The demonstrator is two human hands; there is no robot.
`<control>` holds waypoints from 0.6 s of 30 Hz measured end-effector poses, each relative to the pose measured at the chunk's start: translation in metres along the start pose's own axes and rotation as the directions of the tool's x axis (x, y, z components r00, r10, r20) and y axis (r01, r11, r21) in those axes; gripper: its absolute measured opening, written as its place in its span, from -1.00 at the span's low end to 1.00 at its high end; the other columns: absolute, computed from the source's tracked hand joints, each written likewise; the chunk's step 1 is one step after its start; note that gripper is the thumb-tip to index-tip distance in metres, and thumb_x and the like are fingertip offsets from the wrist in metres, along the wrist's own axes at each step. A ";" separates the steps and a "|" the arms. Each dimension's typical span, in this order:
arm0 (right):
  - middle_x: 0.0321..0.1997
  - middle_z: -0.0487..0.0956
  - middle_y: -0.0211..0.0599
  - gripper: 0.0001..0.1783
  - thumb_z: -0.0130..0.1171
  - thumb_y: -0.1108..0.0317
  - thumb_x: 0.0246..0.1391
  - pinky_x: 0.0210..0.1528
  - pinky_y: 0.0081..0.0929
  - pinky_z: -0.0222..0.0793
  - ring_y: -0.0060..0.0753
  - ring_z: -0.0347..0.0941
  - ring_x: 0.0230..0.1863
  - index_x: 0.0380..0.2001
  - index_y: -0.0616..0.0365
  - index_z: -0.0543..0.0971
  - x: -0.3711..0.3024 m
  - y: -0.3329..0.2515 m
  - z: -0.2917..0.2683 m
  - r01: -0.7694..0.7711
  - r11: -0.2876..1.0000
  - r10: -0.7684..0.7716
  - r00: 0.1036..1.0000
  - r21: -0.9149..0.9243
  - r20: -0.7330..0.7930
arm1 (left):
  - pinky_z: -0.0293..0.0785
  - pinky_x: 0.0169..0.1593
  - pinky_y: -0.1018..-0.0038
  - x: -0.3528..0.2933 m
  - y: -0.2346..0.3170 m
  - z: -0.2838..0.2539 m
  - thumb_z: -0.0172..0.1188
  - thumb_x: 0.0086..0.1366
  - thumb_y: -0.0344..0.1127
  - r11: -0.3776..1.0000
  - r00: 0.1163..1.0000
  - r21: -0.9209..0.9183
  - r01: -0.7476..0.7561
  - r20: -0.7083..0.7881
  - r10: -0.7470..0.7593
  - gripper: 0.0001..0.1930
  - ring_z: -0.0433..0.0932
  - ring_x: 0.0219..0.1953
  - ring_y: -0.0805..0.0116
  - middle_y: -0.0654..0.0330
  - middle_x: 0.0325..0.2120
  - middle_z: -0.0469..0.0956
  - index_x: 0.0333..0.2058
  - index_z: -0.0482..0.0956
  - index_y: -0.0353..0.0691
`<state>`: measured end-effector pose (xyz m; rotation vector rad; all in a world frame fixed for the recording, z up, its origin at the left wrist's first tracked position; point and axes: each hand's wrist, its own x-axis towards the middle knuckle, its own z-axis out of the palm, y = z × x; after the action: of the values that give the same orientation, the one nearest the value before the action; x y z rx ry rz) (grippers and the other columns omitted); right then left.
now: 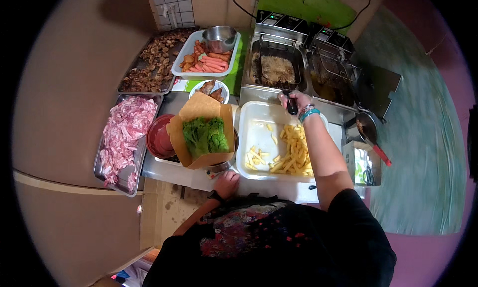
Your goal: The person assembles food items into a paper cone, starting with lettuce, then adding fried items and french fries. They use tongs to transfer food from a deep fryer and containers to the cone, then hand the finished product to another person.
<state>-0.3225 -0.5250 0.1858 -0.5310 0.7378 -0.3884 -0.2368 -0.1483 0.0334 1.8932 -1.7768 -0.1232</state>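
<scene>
Our right hand (295,100) is clamped round the black handle (292,105) of the fryer basket (277,70), which sits in the left fryer well just beyond it. Our left hand (226,182) rests on the counter edge below the cardboard box (199,112); we can't tell its grip.

Right hand (295,100) extended, closed grip, left hand (226,182) resting

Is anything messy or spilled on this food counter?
Nothing is spilled. The fries lie loose in the white tray, a few strays scattered apart from the main pile. The paper box with lettuce sits tilted on a bowl. The right hand grips the fryer basket's handle.
</scene>
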 end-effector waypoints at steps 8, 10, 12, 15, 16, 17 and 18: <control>-0.73 0.16 -0.59 -0.72 -0.25 0.17 0.18 -0.73 -0.67 -0.02 -0.69 0.03 -0.76 -0.40 0.16 0.32 0.018 0.012 -0.020 -0.115 0.993 0.114 0.975 -0.008 0.190 | 0.34 -0.26 0.28 0.000 0.000 0.008 0.02 0.02 -0.37 0.999 1.000 -0.042 -0.019 -0.021 0.018 -0.83 0.39 -0.33 0.09 0.08 -0.40 0.37 -0.36 0.38 -0.24; -0.72 0.16 -0.61 -0.75 -0.15 0.16 0.14 -0.72 -0.68 -0.03 -0.70 0.02 -0.75 -0.40 0.13 0.33 0.006 0.015 -0.019 -0.025 0.995 0.043 0.979 -0.094 0.197 | 0.34 -0.26 0.28 -0.002 -0.002 0.010 0.03 0.02 -0.37 0.998 0.999 -0.054 -0.040 -0.039 0.038 -0.82 0.39 -0.32 0.08 0.07 -0.39 0.37 -0.35 0.38 -0.25; -0.71 0.17 -0.61 -0.74 -0.11 0.15 0.13 -0.71 -0.68 -0.02 -0.70 0.02 -0.75 -0.40 0.13 0.33 -0.009 0.009 -0.015 0.057 0.989 -0.023 0.971 -0.137 0.237 | 0.34 -0.26 0.27 0.000 -0.005 0.015 0.03 0.01 -0.37 0.997 0.997 -0.058 -0.054 -0.060 0.051 -0.81 0.39 -0.31 0.08 0.07 -0.38 0.37 -0.35 0.37 -0.25; -0.67 0.20 -0.60 -0.74 -0.09 0.16 0.11 -0.72 -0.72 -0.05 -0.75 0.01 -0.74 -0.31 0.14 0.35 -0.038 -0.004 0.000 0.147 0.964 -0.090 0.965 -0.221 0.247 | 0.35 -0.24 0.27 -0.003 -0.005 0.019 0.03 0.01 -0.37 0.998 0.999 -0.048 -0.028 -0.021 0.027 -0.79 0.39 -0.30 0.07 0.06 -0.36 0.38 -0.32 0.38 -0.25; -0.67 0.19 -0.59 -0.75 -0.09 0.17 0.12 -0.73 -0.74 -0.07 -0.77 0.00 -0.74 -0.29 0.13 0.34 -0.051 -0.007 0.005 0.199 0.945 -0.139 0.963 -0.260 0.233 | 0.35 -0.24 0.27 -0.004 -0.006 0.019 0.04 0.01 -0.37 0.999 1.000 -0.038 -0.007 0.028 0.008 -0.78 0.39 -0.30 0.07 0.06 -0.35 0.38 -0.31 0.38 -0.25; -0.67 0.20 -0.60 -0.73 -0.08 0.16 0.11 -0.74 -0.75 -0.05 -0.77 0.01 -0.74 -0.24 0.14 0.36 -0.056 -0.009 0.009 0.239 0.928 -0.182 0.960 -0.285 0.213 | 0.35 -0.23 0.27 -0.003 -0.008 0.018 0.04 0.00 -0.36 1.000 0.997 -0.021 0.017 0.071 -0.015 -0.76 0.39 -0.29 0.06 0.06 -0.34 0.38 -0.30 0.38 -0.25; -0.67 0.21 -0.61 -0.68 -0.08 0.13 0.11 -0.74 -0.75 -0.04 -0.76 0.02 -0.74 -0.18 0.12 0.36 -0.065 -0.006 0.013 0.264 0.938 -0.210 0.949 -0.226 0.237 | 0.35 -0.23 0.27 -0.004 -0.012 0.019 0.05 0.00 -0.36 1.000 0.999 -0.014 0.018 0.050 -0.017 -0.75 0.39 -0.29 0.06 0.06 -0.33 0.38 -0.28 0.37 -0.24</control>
<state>-0.3580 -0.4924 0.2320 -0.8972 0.5212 -0.4572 -0.2347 -0.1507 0.0113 1.9113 -1.7879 -0.1908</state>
